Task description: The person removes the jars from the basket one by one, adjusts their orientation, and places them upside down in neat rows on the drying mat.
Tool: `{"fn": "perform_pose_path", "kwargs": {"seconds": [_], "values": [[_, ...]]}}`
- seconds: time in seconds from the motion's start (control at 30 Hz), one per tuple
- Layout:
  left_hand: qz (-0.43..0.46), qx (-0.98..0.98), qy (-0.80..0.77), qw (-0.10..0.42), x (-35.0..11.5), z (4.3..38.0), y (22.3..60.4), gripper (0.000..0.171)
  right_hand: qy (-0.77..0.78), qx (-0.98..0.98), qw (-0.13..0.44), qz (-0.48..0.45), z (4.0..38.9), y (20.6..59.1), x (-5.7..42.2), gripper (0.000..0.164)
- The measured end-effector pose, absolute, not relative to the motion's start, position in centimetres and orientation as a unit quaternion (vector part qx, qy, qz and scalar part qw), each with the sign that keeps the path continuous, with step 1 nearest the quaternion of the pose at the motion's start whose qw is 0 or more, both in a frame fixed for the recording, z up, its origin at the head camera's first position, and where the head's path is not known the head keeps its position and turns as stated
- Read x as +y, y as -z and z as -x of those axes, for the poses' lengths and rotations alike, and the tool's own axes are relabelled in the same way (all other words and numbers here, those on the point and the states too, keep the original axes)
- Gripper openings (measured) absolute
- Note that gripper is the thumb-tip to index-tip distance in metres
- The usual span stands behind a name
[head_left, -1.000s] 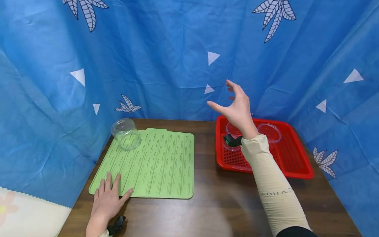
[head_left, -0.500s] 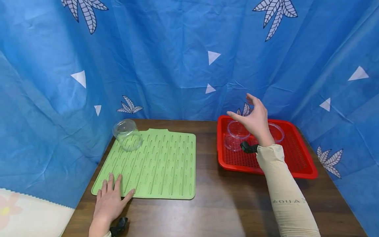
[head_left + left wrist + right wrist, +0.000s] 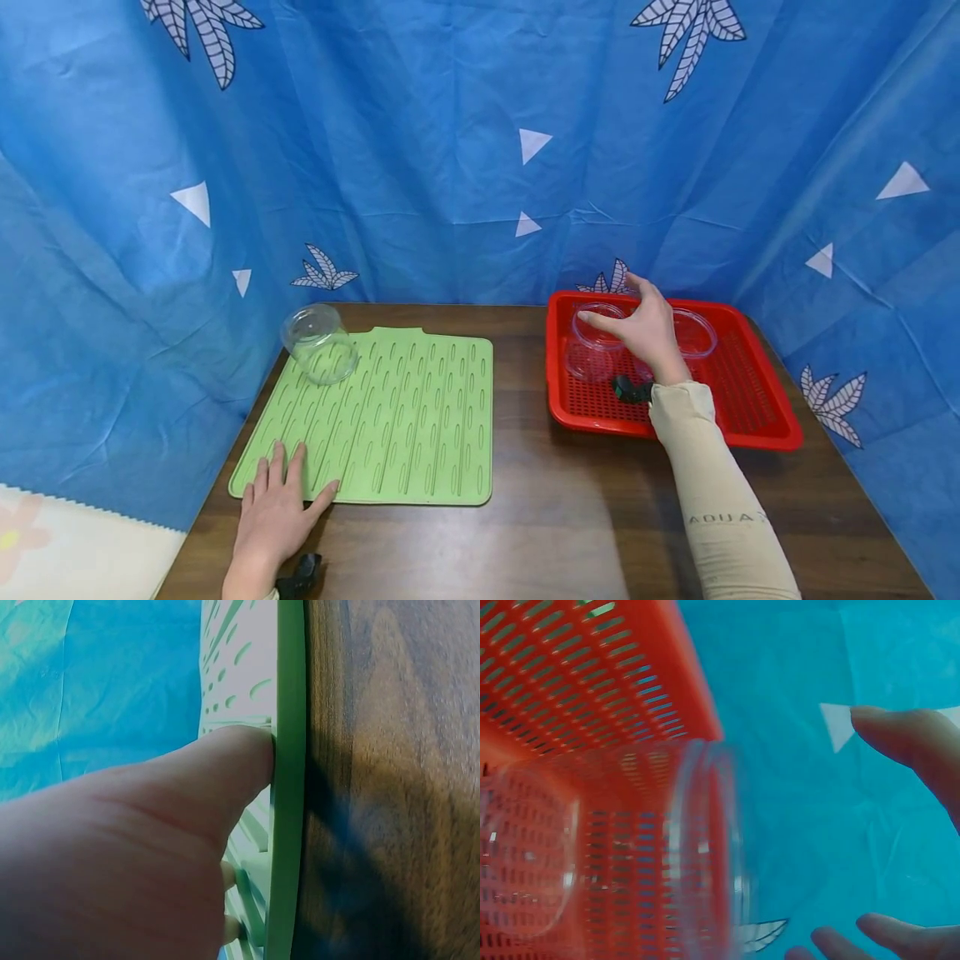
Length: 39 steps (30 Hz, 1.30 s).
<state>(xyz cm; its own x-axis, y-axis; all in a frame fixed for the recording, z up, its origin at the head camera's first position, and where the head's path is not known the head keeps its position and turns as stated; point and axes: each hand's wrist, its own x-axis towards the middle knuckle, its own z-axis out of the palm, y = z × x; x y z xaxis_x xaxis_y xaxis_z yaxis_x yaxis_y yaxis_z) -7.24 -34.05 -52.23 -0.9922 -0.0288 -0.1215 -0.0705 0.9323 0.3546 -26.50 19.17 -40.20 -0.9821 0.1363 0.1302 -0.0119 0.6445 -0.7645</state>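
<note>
My left hand (image 3: 272, 517) lies flat at the front left corner of a green ridged drying mat (image 3: 405, 417). Its thumb rests over the mat's edge, as the left wrist view shows. Over the red basket (image 3: 600, 427) hovers my right hand (image 3: 651, 333), thumb and fingers spread wide apart with nothing between them. Just below the thumb, a clear plastic cup (image 3: 591, 360) stands in the basket's left end. In the right wrist view this cup (image 3: 622, 840) is apart from the fingers. A second clear cup (image 3: 696, 335) is partly hidden behind my right hand.
Another clear cup (image 3: 318, 346) stands on the far left corner of the mat. Basket and mat sit on a brown wooden table (image 3: 525, 533), with bare wood between them. A blue curtain (image 3: 420, 167) hangs behind and along both sides.
My right hand has moved right and down, from above the table's back to low over the cups in the basket. The left hand stays on the mat.
</note>
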Motion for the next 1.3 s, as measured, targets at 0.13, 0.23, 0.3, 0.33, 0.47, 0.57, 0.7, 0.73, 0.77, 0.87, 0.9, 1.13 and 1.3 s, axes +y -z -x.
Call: {"fn": "perform_pose_path", "kwargs": {"seconds": [0.13,0.23,0.3,0.33,0.47,0.57,0.7,0.73,0.77,0.87,0.9,1.13,1.3], "values": [[0.027,0.981,-0.185,0.057,-34.1,7.2,52.4,0.102,-0.416,-0.906,0.059,0.041,26.6,41.1,19.4,0.119],[0.027,0.98,-0.188,0.056,-34.1,7.2,52.4,0.102,-0.414,-0.908,0.036,0.046,26.6,41.6,19.5,0.12],[0.027,0.98,-0.19,0.055,-34.1,7.2,52.4,0.102,-0.418,-0.907,0.021,0.048,26.5,41.9,19.6,0.12],[0.027,0.98,-0.191,0.055,-34.1,7.2,52.4,0.102,-0.421,-0.905,0.017,0.047,26.5,42.0,19.6,0.121],[0.025,0.981,-0.187,0.049,-34.1,7.3,52.5,0.101,-0.433,-0.9,-0.001,0.045,26.5,42.5,19.7,0.123],[0.023,0.982,-0.184,0.045,-34.1,7.4,52.6,0.1,-0.43,-0.902,-0.015,0.047,26.5,42.8,19.8,0.124],[0.024,0.981,-0.185,0.045,-34.1,7.4,52.5,0.1,-0.419,-0.906,-0.03,0.048,26.6,43.1,19.9,0.121],[0.024,0.981,-0.186,0.045,-34.1,7.4,52.5,0.101,-0.417,-0.907,-0.033,0.048,26.6,43.2,19.9,0.12],[0.025,0.981,-0.187,0.046,-34.1,7.3,52.4,0.101,-0.415,-0.908,-0.035,0.045,26.6,43.2,20.0,0.118],[0.027,0.981,-0.188,0.046,-34.0,7.4,52.3,0.101,-0.417,-0.907,-0.041,0.045,26.7,43.1,20.0,0.114],[0.027,0.981,-0.188,0.046,-33.9,7.4,52.2,0.101,-0.417,-0.907,-0.044,0.046,26.7,43.0,20.1,0.114],[0.033,0.981,-0.185,0.054,-33.9,7.4,52.3,0.102,-0.41,-0.909,-0.065,0.047,26.6,43.0,20.1,0.115],[0.036,0.981,-0.181,0.054,-33.8,7.3,52.3,0.103,-0.402,-0.911,-0.077,0.045,26.7,43.1,20.1,0.118]]}}
